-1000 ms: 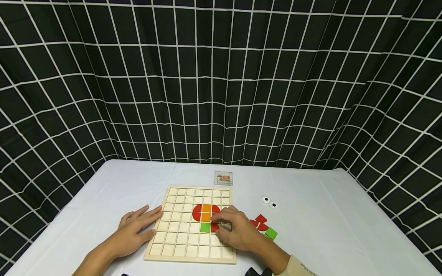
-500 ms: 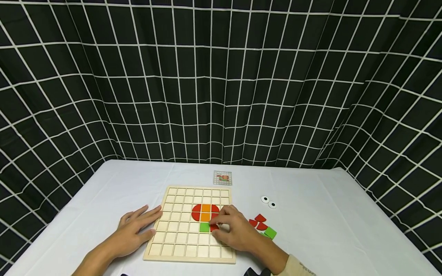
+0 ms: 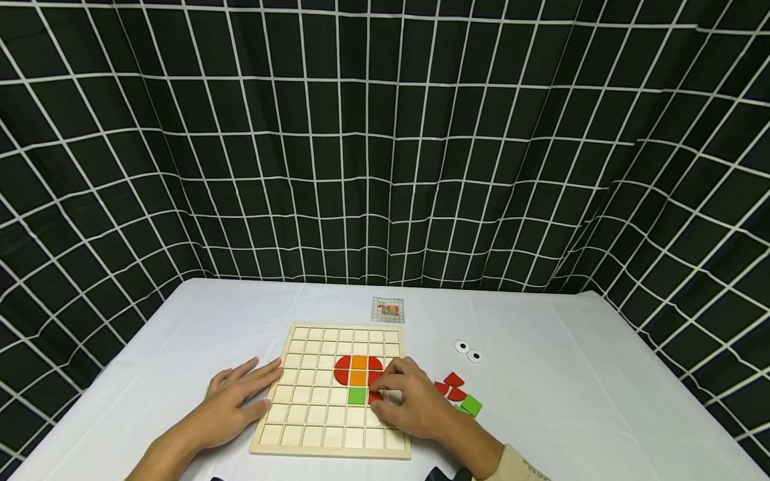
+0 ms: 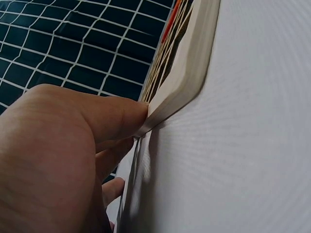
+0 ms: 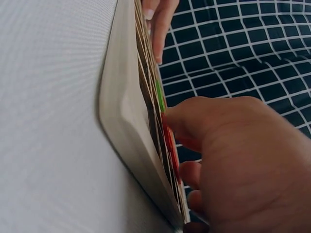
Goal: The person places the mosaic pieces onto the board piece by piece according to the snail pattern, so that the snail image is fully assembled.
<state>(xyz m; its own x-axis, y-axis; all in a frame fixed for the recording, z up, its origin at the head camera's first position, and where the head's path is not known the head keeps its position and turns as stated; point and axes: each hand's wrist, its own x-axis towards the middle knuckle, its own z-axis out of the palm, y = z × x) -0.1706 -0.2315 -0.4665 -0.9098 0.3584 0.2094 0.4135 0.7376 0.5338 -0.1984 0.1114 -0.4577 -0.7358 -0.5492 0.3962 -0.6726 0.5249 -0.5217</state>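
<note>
A wooden grid board [image 3: 309, 417] lies on the white-covered table. On it, two orange squares [image 3: 359, 370] sit between red rounded pieces [image 3: 342, 371], with a green square [image 3: 356, 396] below. My right hand [image 3: 415, 401] pinches a red tile [image 3: 375, 397] between thumb and fingers, in the cell just right of the green square. The fingers hide part of that tile. In the right wrist view the thumb meets the red tile at board level. My left hand [image 3: 231, 404] rests at the board's left edge, fingers extended; in the left wrist view its thumb [image 4: 119, 116] touches the frame.
Right of the board lie several loose red pieces [image 3: 454, 380] and green pieces [image 3: 472, 405], partly behind the right hand. Two white eye discs [image 3: 462, 347] lie farther back. A small picture card [image 3: 388, 310] is behind the board. A black gridded curtain [image 3: 385, 167] surrounds the table.
My right fingers have shifted slightly over the same cell, and the red tile now lies a little right of the green square, with a thin gap. The left hand stays put.
</note>
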